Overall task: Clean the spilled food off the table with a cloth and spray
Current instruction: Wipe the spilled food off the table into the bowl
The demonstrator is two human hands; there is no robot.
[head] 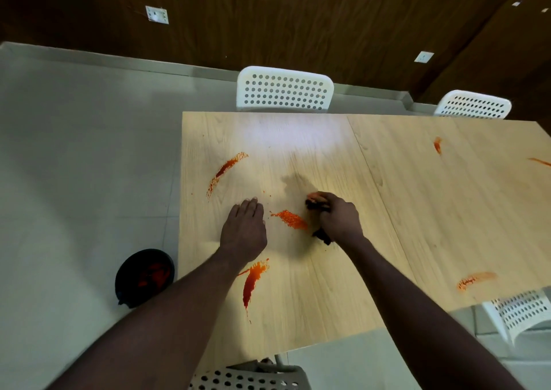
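Several red-orange sauce smears mark the light wooden table (328,285): one at the upper left (226,167), one between my hands (290,219), one by my left forearm (252,279). More smears lie on the right half (475,279). My right hand (340,219) is shut on a dark, sauce-stained cloth (316,201) and presses it on the table just right of the middle smear. A damp patch (293,182) shows beyond the cloth. My left hand (244,228) rests flat on the table, fingers together. No spray bottle is in view.
White perforated chairs stand at the far side (284,90), far right (474,105), right edge (521,312) and near edge (247,379). A black bucket (144,276) with red inside sits on the grey floor left of the table.
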